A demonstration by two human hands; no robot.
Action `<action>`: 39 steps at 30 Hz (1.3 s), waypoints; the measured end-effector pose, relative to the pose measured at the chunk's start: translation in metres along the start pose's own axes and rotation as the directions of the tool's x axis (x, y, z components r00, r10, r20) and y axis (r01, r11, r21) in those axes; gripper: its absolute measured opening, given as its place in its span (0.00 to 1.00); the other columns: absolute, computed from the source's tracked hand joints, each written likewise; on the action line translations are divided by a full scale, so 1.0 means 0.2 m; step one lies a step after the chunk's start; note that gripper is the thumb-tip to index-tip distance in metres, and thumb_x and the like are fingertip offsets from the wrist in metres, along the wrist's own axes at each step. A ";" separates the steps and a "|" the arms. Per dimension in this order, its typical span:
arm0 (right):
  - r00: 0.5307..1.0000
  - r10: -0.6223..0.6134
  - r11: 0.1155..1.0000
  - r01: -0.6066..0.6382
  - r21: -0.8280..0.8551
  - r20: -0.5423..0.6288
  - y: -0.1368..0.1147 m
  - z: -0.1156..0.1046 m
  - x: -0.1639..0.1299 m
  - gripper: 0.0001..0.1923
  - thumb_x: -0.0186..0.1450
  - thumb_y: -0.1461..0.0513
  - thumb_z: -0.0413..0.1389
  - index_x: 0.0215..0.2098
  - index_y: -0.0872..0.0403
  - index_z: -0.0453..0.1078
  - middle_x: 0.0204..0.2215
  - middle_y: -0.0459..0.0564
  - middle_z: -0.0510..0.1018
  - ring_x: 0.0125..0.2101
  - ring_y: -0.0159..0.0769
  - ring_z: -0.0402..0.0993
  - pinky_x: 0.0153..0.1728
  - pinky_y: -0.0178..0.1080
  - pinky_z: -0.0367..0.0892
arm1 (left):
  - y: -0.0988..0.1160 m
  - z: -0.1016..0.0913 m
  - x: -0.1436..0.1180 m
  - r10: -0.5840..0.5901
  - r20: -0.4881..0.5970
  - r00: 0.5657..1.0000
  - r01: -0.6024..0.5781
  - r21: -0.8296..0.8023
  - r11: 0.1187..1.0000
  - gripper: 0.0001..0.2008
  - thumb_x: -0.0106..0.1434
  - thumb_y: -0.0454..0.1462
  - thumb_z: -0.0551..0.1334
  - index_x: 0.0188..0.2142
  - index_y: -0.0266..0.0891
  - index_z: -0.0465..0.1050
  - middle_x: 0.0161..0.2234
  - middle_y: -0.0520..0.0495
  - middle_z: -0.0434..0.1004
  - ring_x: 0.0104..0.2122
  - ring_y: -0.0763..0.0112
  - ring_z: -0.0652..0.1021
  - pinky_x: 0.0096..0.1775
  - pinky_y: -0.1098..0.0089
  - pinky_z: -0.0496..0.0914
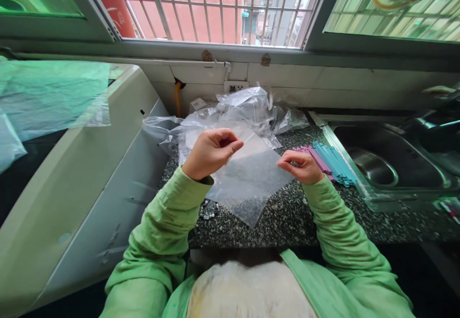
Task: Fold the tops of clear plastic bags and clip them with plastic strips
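Note:
A frosted, translucent plastic bag point(247, 179) is spread at a slant above the dark speckled counter, one corner pointing towards me. My right hand point(302, 164) pinches its right edge between thumb and fingertips. Over its upper left part, my left hand point(212, 153) is closed in a pinch; whatever lies between those fingertips is too fine to make out. Just behind sits a crumpled heap of clear plastic point(247, 100). Small shiny clear pieces point(209, 210) lie on the counter below my left wrist.
Purple strips point(316, 159) and teal strips point(334, 162) lie right of my right hand, beside the metal sink point(395, 160). A white appliance point(108, 164) borders the counter on the left. A wall socket point(236, 86) and barred window are behind.

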State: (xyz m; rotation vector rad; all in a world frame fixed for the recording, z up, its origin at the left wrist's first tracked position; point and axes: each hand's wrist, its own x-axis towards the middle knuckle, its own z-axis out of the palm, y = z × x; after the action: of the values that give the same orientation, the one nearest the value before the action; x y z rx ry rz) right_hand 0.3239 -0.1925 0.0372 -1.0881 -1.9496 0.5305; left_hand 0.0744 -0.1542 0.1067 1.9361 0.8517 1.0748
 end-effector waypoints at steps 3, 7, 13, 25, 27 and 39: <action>0.999 -0.014 0.999 0.012 -0.043 -0.053 0.00 -0.02 0.00 0.12 0.59 0.57 0.53 0.22 0.55 0.68 0.19 0.47 0.70 0.22 0.29 0.63 0.24 0.35 0.61 | 0.00 0.00 0.00 -0.036 0.011 0.999 0.037 -0.034 0.999 0.08 0.53 0.36 0.60 0.20 0.36 0.66 0.12 0.55 0.61 0.13 0.82 0.63 0.15 0.77 0.58; 0.992 -0.069 0.991 0.056 -0.119 -0.108 -0.01 -0.02 0.00 0.11 0.59 0.58 0.53 0.22 0.55 0.67 0.19 0.47 0.70 0.23 0.30 0.63 0.26 0.36 0.61 | -0.01 -0.04 0.00 -0.037 0.075 0.997 0.035 0.021 0.999 0.07 0.52 0.35 0.61 0.20 0.36 0.66 0.14 0.55 0.62 0.14 0.82 0.64 0.16 0.78 0.59; 0.993 -0.083 0.978 0.065 -0.200 -0.082 -0.03 -0.02 0.00 0.12 0.60 0.58 0.52 0.21 0.54 0.66 0.19 0.48 0.71 0.24 0.32 0.64 0.28 0.38 0.61 | -0.02 -0.08 0.00 -0.039 0.170 0.985 0.013 0.152 0.988 0.07 0.53 0.36 0.61 0.21 0.37 0.66 0.15 0.55 0.61 0.15 0.82 0.64 0.16 0.78 0.58; 0.984 -0.036 0.985 0.006 -0.170 -0.177 -0.02 0.02 -0.01 0.11 0.57 0.58 0.55 0.36 0.56 0.69 0.26 0.50 0.73 0.27 0.32 0.68 0.29 0.37 0.65 | -0.06 0.06 -0.01 0.134 0.224 0.965 -0.178 0.188 0.966 0.07 0.55 0.35 0.59 0.22 0.36 0.66 0.17 0.55 0.59 0.19 0.80 0.61 0.22 0.75 0.58; 0.981 -0.041 0.986 0.008 -0.169 -0.189 -0.01 0.02 0.00 0.08 0.59 0.59 0.54 0.32 0.56 0.69 0.25 0.49 0.73 0.27 0.32 0.68 0.29 0.37 0.65 | -0.05 0.04 -0.01 0.155 0.222 0.963 -0.202 0.211 0.956 0.07 0.55 0.35 0.58 0.22 0.36 0.66 0.17 0.55 0.58 0.19 0.79 0.61 0.23 0.75 0.58; 0.927 -0.214 0.874 0.041 -0.485 -0.307 -0.01 0.06 0.04 0.06 0.59 0.61 0.53 0.26 0.50 0.71 0.25 0.48 0.74 0.30 0.36 0.65 0.34 0.40 0.63 | -0.03 -0.01 -0.01 0.177 0.126 0.976 -0.205 0.271 0.941 0.08 0.55 0.36 0.59 0.20 0.37 0.66 0.17 0.54 0.59 0.19 0.79 0.61 0.21 0.75 0.58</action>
State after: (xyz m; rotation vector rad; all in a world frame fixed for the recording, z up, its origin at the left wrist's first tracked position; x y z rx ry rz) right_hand 0.3120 -0.1865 0.0350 -1.2335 -1.8484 -0.2279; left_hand 0.0700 -0.1528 0.1018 2.3324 0.8084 0.9980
